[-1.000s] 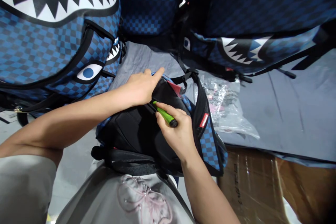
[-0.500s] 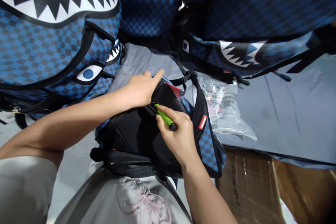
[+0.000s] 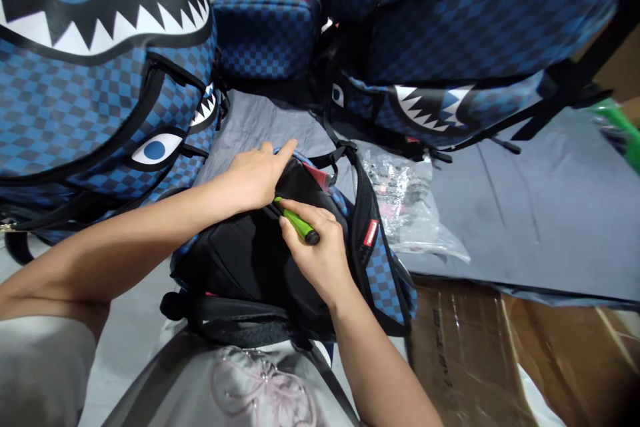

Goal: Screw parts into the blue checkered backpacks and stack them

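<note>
A black bag with blue checkered sides [image 3: 250,260] lies in front of me, its black back panel facing up. My right hand [image 3: 320,240] is closed around a green tool with a black end [image 3: 300,223], its tip against the black fabric near my left hand. On the upper edge of the bag rests my left hand [image 3: 260,173], thumb and index finger stretched apart; its other fingers are partly hidden against the fabric. A red label [image 3: 371,233] shows on the bag's right strap.
A large shark-mouth backpack [image 3: 100,100] stands at the left. Behind are a small checkered bag [image 3: 265,33] and another large backpack [image 3: 450,33]. A clear plastic packet [image 3: 405,200] lies on the grey cloth [image 3: 520,213]. Brown cartons [image 3: 465,353] sit lower right.
The view has shifted slightly, so everything appears a little further left. Both hands keep nearly the same pose on the bag, and the green tool is still in my right hand.
</note>
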Tool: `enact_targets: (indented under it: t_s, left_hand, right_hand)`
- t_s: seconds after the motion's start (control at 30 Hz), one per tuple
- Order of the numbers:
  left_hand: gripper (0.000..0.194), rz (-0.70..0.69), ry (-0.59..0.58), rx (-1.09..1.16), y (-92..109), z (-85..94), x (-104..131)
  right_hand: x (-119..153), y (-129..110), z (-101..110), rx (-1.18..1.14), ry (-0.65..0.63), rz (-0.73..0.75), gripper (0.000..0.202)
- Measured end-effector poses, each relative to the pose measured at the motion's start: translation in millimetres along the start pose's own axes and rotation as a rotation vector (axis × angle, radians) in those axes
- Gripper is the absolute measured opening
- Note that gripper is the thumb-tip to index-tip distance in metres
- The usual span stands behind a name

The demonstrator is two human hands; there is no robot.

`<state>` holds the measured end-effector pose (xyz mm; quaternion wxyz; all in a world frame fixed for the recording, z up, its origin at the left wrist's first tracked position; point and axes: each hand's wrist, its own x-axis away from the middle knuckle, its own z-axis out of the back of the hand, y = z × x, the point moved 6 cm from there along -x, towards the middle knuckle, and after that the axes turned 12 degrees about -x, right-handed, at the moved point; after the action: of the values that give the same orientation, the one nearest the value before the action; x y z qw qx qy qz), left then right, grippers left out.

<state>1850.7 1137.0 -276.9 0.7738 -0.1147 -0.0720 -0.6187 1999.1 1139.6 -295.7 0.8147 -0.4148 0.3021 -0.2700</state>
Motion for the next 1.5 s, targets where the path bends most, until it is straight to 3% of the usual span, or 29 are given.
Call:
enact_targets:
  t_s: [0.13,0.37,0.73,0.9,1.1,1.2,1.27,1.33,1.37,1.4,1.43,1.47,1.5]
  left_hand:
    - [0.085,-0.004,0.003,-0.009,0,0.3,0]
    - [0.084,-0.004,0.037,-0.027,0,0.1,1]
    - [0.085,0.021,0.006,-0.062,-1,0.6,1]
    - [0.083,0.015,-0.008,-0.063,-2,2.1,2]
    - [0.076,-0.006,-0.009,-0.091,-11,-2.7,2]
    - [0.073,-0.032,0.002,-0.082,-13,-3.6,1]
    - [0.070,-0.039,0.012,-0.068,-14,-2.9,2]
    - [0.069,-0.036,0.018,-0.052,-13,-2.4,4]
    - [0.068,-0.037,0.026,-0.044,-13,-2.1,5]
    - [0.068,-0.043,0.032,-0.036,-12,-1.9,4]
    - [0.068,-0.042,0.034,-0.030,-11,-2.2,4]
    - [0.068,-0.037,0.031,-0.027,-11,-2.8,3]
    - [0.068,-0.033,0.029,-0.025,-11,-3.2,2]
  right_hand:
    - [1,0,3,0.115,0.034,-0.029,0.023]
    - [4,0,4,0.110,0.064,-0.005,0.022]
    - [-1,6,-2,-0.059,0.003,-0.017,0.025]
    - [-2,2,-3,0.006,0.035,-0.002,0.024]
    - [-2,-3,-1,0.182,-0.010,-0.128,0.020]
    - [1,-14,28,0.058,0.058,-0.089,0.011]
    - [14,-15,73,-0.004,0.250,0.007,0.013]
    - [37,3,129,0.061,0.509,0.044,0.019]
    - [51,22,157,0.155,0.632,-0.006,0.022]
    - [62,47,180,0.304,0.674,-0.112,0.026]
    - [68,77,196,0.499,0.595,-0.283,0.032]
    - [74,112,206,0.688,0.422,-0.466,0.038]
    - [78,140,214,0.726,0.339,-0.530,0.037]
